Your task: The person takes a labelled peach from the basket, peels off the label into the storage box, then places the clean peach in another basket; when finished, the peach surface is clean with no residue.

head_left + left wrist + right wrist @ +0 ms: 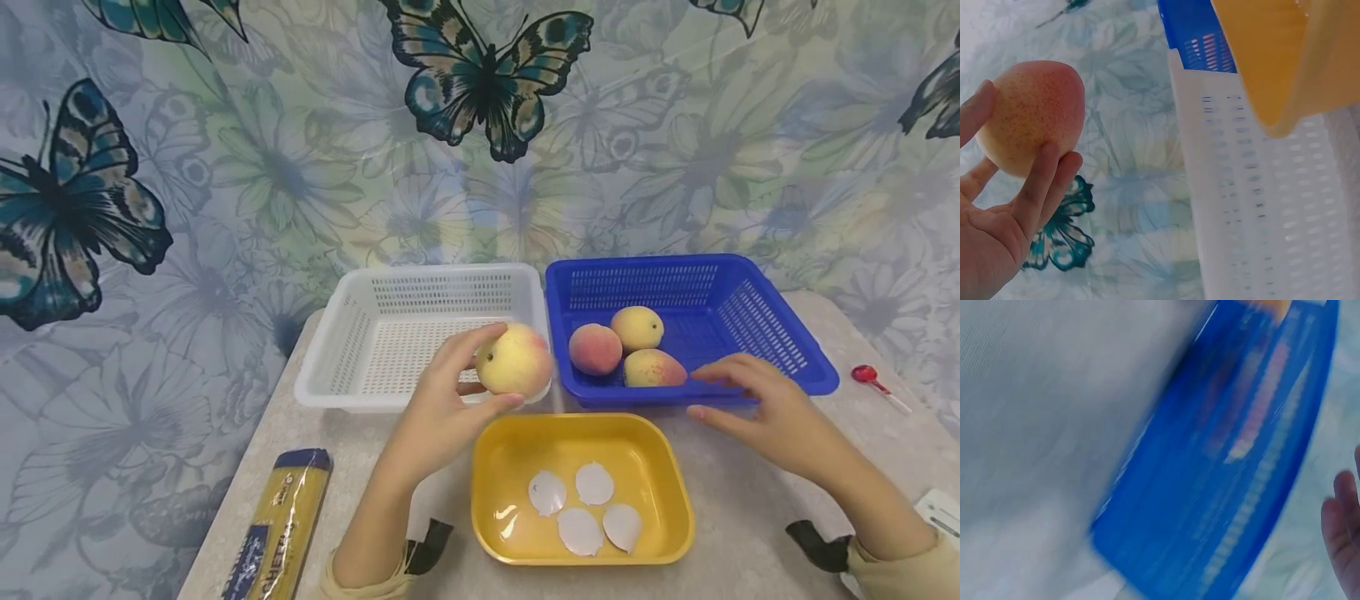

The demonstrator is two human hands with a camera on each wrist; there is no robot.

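My left hand [457, 392] grips a yellow-pink peach [514, 360] with fingers and thumb curled round it, above the near right corner of the white basket [352, 333]. In the left wrist view the peach [1032, 115] sits in my fingers [1041, 181] beside the white basket wall [1260, 206]. My right hand [757, 404] hovers with straight fingers at the front rim of the blue basket [780, 333], holding nothing. Three peaches [626, 346] lie in the blue basket. The right wrist view is blurred, showing the blue basket [1241, 469] and fingertips [1341, 531].
A yellow tray [660, 475] with several white peel-like pieces [585, 508] sits in front of the baskets. A spaghetti packet [281, 525] lies at the front left. A red-headed spoon-like item [873, 382] lies at the right. A butterfly-print cloth hangs behind.
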